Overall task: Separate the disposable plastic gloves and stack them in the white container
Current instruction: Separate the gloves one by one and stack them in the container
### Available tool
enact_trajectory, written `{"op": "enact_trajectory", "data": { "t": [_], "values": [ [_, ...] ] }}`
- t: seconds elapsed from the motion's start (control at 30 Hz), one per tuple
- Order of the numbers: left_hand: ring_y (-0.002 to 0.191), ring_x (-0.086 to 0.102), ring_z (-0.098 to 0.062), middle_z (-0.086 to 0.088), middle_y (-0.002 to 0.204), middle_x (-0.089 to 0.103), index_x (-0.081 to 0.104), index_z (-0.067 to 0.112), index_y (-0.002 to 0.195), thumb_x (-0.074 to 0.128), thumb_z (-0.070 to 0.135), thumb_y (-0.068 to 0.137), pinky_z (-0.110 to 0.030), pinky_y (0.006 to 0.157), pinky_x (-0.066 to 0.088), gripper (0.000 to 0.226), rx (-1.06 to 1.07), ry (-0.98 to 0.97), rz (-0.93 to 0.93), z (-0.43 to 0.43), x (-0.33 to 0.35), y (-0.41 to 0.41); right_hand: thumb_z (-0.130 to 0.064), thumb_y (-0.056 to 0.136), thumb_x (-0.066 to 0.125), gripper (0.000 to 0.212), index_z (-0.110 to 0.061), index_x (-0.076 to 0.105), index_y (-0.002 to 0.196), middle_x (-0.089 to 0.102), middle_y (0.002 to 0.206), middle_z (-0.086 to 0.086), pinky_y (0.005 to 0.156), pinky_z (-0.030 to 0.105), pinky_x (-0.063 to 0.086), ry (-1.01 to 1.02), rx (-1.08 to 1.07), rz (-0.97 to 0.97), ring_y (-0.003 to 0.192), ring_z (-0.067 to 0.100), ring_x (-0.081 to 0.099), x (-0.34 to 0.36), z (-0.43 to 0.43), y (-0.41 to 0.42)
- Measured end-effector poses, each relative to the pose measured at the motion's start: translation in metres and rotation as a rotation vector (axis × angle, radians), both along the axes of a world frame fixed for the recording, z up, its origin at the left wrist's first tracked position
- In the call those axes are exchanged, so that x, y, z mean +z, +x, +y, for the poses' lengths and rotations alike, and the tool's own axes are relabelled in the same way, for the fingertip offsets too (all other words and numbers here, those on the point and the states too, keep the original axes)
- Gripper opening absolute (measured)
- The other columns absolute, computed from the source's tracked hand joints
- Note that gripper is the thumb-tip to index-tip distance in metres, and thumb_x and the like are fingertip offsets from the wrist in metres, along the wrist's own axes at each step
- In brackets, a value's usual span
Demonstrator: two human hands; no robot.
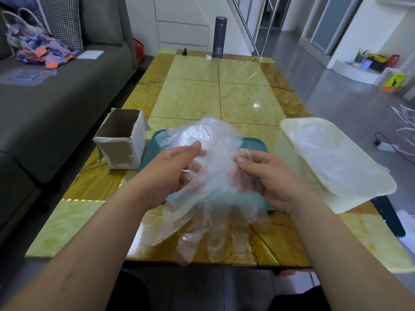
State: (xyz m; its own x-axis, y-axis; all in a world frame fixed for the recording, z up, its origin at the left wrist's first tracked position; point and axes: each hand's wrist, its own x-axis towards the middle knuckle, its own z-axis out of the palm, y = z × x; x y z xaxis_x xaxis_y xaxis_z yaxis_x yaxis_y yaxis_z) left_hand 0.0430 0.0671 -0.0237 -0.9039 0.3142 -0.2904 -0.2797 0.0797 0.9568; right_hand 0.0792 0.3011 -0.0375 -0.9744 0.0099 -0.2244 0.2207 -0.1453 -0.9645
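Observation:
A clump of clear disposable plastic gloves (215,158) hangs between my two hands above a teal tray (149,153). My left hand (170,173) pinches the clump's left side, thumb on top. On the right side, my right hand (267,178) pinches it with thumb and fingers. Glove fingers (202,234) dangle down toward the table's near edge. The white container (289,158) stands at the right of the tray, and clear gloves (336,162) lie flat inside it.
An open cardboard box (122,140) stands left of the tray on the yellow tiled table (193,99). A dark flask (220,37) stands at the far end. A grey sofa (56,93) runs along the left; cables (402,131) lie on the floor at right.

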Motion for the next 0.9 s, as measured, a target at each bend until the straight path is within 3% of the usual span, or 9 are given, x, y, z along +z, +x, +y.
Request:
{"op": "enact_trajectory", "data": {
  "t": [0.1,0.2,0.27,0.4,0.5,0.63,0.73,0.83,0.9],
  "values": [
    [0.079,0.056,-0.021,-0.002,0.083,0.064,0.076,0.018,0.109,0.071,0.083,0.071,-0.033,0.079,0.046,0.076,-0.080,-0.072,0.048,-0.004,-0.003,0.000,-0.011,0.097,0.069,0.015,-0.005,0.074,0.110,0.076,0.086,0.012,0.072,0.036,0.057,-0.010,-0.062,-0.009,0.074,0.024,0.070,-0.002,-0.002,-0.001],
    [0.077,0.062,-0.021,-0.004,0.081,0.067,0.073,0.012,0.089,0.087,0.047,0.081,-0.038,0.079,0.049,0.038,-0.123,-0.093,0.152,-0.004,-0.010,0.004,-0.010,0.093,0.074,0.008,-0.008,0.075,0.101,0.074,0.080,0.011,0.067,0.031,0.057,-0.037,-0.082,-0.011,0.069,0.020,0.070,-0.002,-0.006,-0.001],
    [0.074,0.067,-0.026,-0.011,0.080,0.071,0.073,0.002,0.095,0.083,0.023,0.088,-0.041,0.077,0.054,0.024,-0.078,-0.085,0.157,-0.001,-0.010,0.005,-0.008,0.090,0.076,0.009,-0.009,0.074,0.099,0.073,0.079,0.010,0.066,0.030,0.058,-0.062,-0.097,-0.020,0.069,0.018,0.071,-0.003,-0.006,-0.002],
    [0.092,0.077,-0.036,-0.015,0.081,0.069,0.073,0.000,0.100,0.071,0.019,0.098,-0.048,0.088,0.061,0.020,-0.063,0.009,0.075,-0.002,-0.007,0.003,-0.012,0.086,0.077,0.015,-0.010,0.074,0.100,0.074,0.081,0.008,0.065,0.032,0.060,-0.061,-0.070,-0.055,0.072,0.018,0.073,0.002,0.000,-0.001],
    [0.094,0.076,-0.032,-0.011,0.082,0.069,0.076,0.003,0.105,0.067,0.024,0.101,-0.049,0.099,0.056,0.022,-0.047,0.007,0.072,-0.002,-0.007,0.003,-0.015,0.093,0.073,0.016,-0.003,0.074,0.103,0.074,0.084,0.012,0.064,0.034,0.062,-0.064,0.020,-0.136,0.071,0.021,0.074,0.006,0.002,0.002],
    [0.098,0.074,-0.041,-0.020,0.103,0.077,0.070,0.000,0.115,0.067,0.034,0.099,-0.053,0.093,0.056,0.037,-0.071,0.028,0.032,-0.003,-0.008,0.004,-0.015,0.097,0.069,0.012,-0.005,0.073,0.093,0.072,0.076,0.012,0.056,0.033,0.060,0.013,0.007,-0.110,0.061,0.021,0.071,0.005,0.001,0.004],
    [0.090,0.075,-0.036,-0.025,0.107,0.076,0.064,-0.008,0.119,0.067,0.023,0.099,-0.044,0.076,0.062,0.037,-0.124,0.046,-0.024,-0.002,-0.008,0.007,-0.021,0.100,0.066,0.017,-0.006,0.072,0.097,0.072,0.071,0.012,0.049,0.027,0.054,0.087,-0.042,-0.053,0.054,0.022,0.066,0.006,0.002,0.007],
    [0.084,0.073,-0.034,-0.024,0.109,0.075,0.066,-0.002,0.118,0.064,0.017,0.102,-0.036,0.064,0.060,0.026,-0.082,0.157,-0.106,0.002,-0.004,0.008,-0.032,0.098,0.070,0.036,0.002,0.071,0.107,0.072,0.087,0.026,0.057,0.034,0.056,0.057,-0.016,-0.080,0.064,0.031,0.068,0.015,0.008,0.013],
    [0.093,0.069,-0.036,-0.020,0.109,0.073,0.066,-0.001,0.121,0.064,0.018,0.102,-0.037,0.071,0.058,0.027,-0.032,0.212,-0.149,0.010,0.000,0.005,-0.029,0.098,0.070,0.031,0.001,0.070,0.105,0.070,0.088,0.027,0.061,0.037,0.055,0.042,0.023,-0.113,0.068,0.033,0.068,0.027,0.015,0.020]
  ]
}}
